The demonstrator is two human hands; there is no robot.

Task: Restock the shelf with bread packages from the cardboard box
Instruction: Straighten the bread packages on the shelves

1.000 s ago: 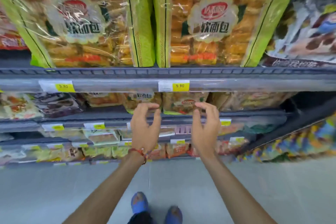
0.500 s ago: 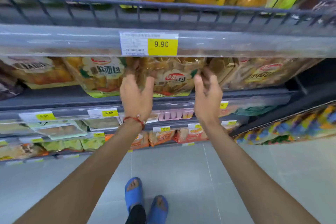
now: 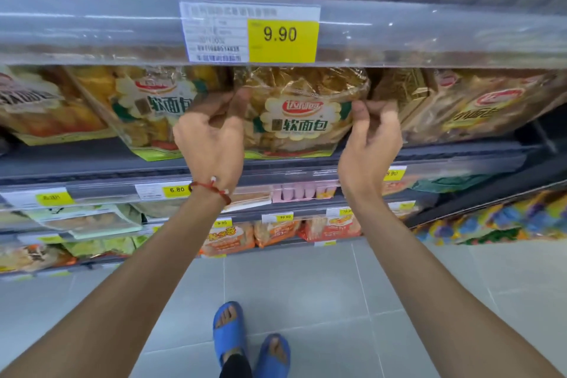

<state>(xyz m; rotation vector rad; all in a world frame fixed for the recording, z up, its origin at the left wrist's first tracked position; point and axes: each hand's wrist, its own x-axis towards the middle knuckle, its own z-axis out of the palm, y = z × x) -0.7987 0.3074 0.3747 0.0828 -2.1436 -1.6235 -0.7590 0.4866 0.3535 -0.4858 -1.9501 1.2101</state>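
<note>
A clear bread package (image 3: 302, 113) with a white scalloped label and green bottom edge stands on the second shelf (image 3: 92, 163), just under the 9.90 price tag (image 3: 251, 32). My left hand (image 3: 211, 138) grips its left edge, thumb on the front. Fingers of my right hand (image 3: 371, 138) pinch its right edge. More bread packages of the same kind stand to its left (image 3: 147, 110) and lean to its right (image 3: 478, 107). No cardboard box is in view.
The upper shelf's wire rail and clear price strip (image 3: 429, 37) overhang the packages. Lower shelves hold orange bread packs (image 3: 276, 232) and green trays (image 3: 89, 224). A colourful display (image 3: 506, 221) stands low right. My blue sandals (image 3: 233, 331) are on the grey tiled floor.
The view dropped from the top shelf to the second one. Both hands reached forward and closed on the sides of the middle bread package.
</note>
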